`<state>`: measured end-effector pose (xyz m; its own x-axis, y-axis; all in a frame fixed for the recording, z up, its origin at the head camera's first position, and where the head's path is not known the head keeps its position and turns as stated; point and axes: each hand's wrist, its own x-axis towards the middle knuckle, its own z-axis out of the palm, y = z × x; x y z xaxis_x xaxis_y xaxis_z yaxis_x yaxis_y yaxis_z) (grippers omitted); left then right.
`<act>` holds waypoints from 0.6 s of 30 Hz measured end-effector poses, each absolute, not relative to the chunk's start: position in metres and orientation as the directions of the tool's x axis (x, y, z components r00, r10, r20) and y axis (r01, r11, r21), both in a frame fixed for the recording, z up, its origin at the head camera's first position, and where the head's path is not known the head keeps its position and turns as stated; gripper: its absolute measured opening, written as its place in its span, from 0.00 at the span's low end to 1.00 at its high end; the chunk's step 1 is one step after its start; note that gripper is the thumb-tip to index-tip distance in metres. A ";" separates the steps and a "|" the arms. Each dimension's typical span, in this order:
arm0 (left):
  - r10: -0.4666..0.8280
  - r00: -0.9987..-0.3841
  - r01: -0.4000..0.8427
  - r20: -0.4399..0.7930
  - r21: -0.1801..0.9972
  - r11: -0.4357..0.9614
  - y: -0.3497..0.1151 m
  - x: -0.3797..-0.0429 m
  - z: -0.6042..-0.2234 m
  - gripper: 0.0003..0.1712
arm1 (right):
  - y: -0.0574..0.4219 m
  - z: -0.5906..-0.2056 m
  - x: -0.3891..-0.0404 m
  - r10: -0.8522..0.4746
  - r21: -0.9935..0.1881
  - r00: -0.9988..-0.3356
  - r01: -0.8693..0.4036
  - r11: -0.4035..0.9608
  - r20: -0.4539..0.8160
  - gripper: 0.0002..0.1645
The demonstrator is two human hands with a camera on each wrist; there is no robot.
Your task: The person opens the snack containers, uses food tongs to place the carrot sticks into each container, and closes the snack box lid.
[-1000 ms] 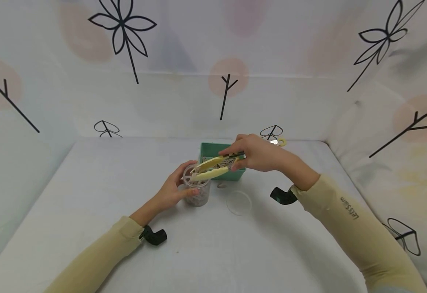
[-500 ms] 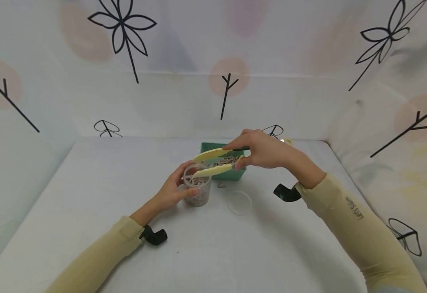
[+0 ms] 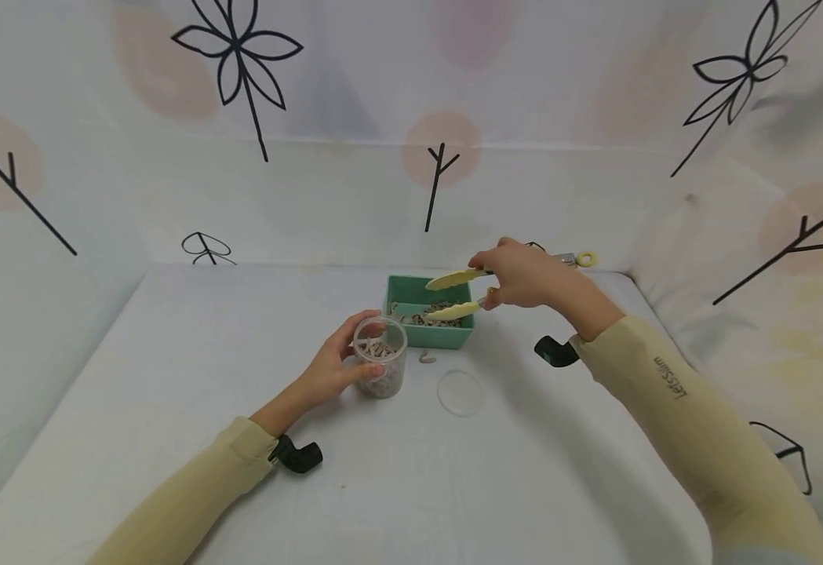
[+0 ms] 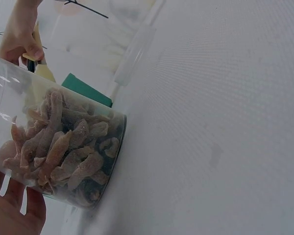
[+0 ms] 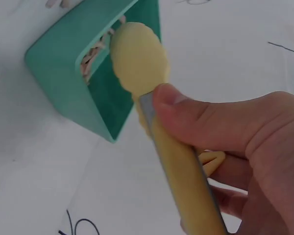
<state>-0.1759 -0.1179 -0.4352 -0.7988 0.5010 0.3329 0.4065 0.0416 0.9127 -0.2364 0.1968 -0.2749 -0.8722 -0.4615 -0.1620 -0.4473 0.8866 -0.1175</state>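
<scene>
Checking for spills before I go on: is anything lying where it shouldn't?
Yes. One loose piece lies on the table, between the jar and the green bin, outside both. The clear lid lies flat beside it. Nothing else stands out.

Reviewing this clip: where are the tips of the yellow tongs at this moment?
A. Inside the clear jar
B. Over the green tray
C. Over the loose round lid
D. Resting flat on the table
B: in the head view the right hand holds the yellow tongs with their tips apart above the green tray, away from the clear jar that the left hand grips.
</scene>
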 end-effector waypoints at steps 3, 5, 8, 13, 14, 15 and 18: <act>0.501 -0.799 0.407 0.332 0.912 0.045 -0.118 -0.176 -0.435 0.46 | 0.192 -0.279 -0.241 -0.442 -0.062 -0.872 -0.439 0.896 -0.211 0.40; 0.502 -0.800 0.406 0.330 0.913 0.046 -0.118 -0.176 -0.436 0.46 | 0.188 -0.283 -0.244 -0.429 -0.034 -0.870 -0.434 0.900 -0.244 0.41; 0.501 -0.800 0.405 0.329 0.913 0.047 -0.118 -0.176 -0.436 0.46 | 0.182 -0.288 -0.248 -0.427 -0.008 -0.857 -0.443 0.896 -0.288 0.42; 0.503 -0.799 0.406 0.330 0.913 0.047 -0.118 -0.176 -0.435 0.47 | 0.173 -0.300 -0.256 -0.449 -0.021 -0.831 -0.469 0.883 -0.327 0.37; 0.503 -0.799 0.406 0.330 0.913 0.046 -0.118 -0.176 -0.435 0.47 | 0.172 -0.302 -0.257 -0.453 -0.028 -0.830 -0.470 0.882 -0.325 0.36; 0.504 -0.798 0.406 0.331 0.913 0.045 -0.118 -0.176 -0.435 0.47 | 0.172 -0.304 -0.258 -0.457 -0.031 -0.830 -0.473 0.881 -0.319 0.34; 0.505 -0.796 0.407 0.332 0.912 0.042 -0.117 -0.176 -0.436 0.47 | 0.172 -0.310 -0.261 -0.465 -0.044 -0.836 -0.474 0.879 -0.292 0.29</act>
